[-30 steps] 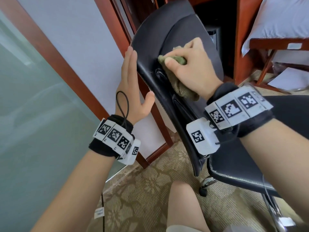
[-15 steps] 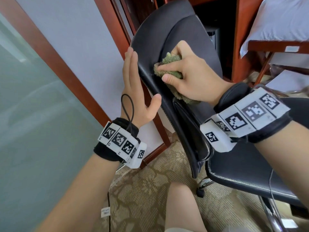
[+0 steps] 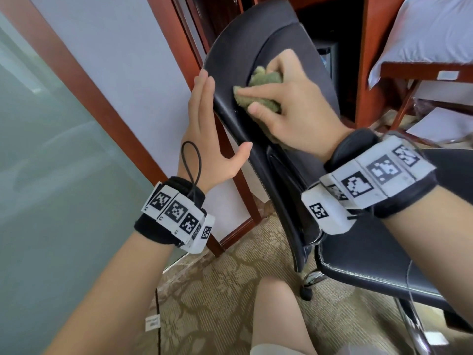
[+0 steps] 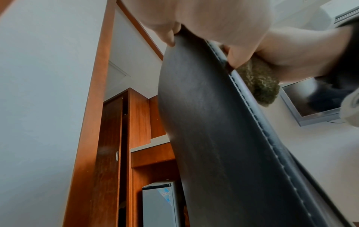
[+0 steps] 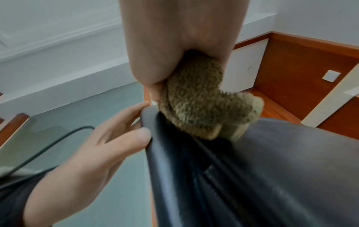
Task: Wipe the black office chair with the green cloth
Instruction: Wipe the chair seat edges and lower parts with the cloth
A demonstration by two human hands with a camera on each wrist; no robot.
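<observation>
Against the black office chair [image 3: 245, 47] backrest, the right hand [image 3: 294, 111] pinches the bunched green cloth [image 3: 261, 92] mid-wipe (left hand [image 3: 204, 129] flat, bracing), probably needing fresh strokes elsewhere.

Both forearms reach forward, each wrist banded with black-and-white markers. The left hand [image 3: 207, 139] is flat, fingers straight, thumb spread, against the chair [image 3: 245, 47] back's edge. The right hand [image 3: 294, 108] curls round a bunched cloth [image 3: 263, 90], pressing it onto the backrest.
</observation>
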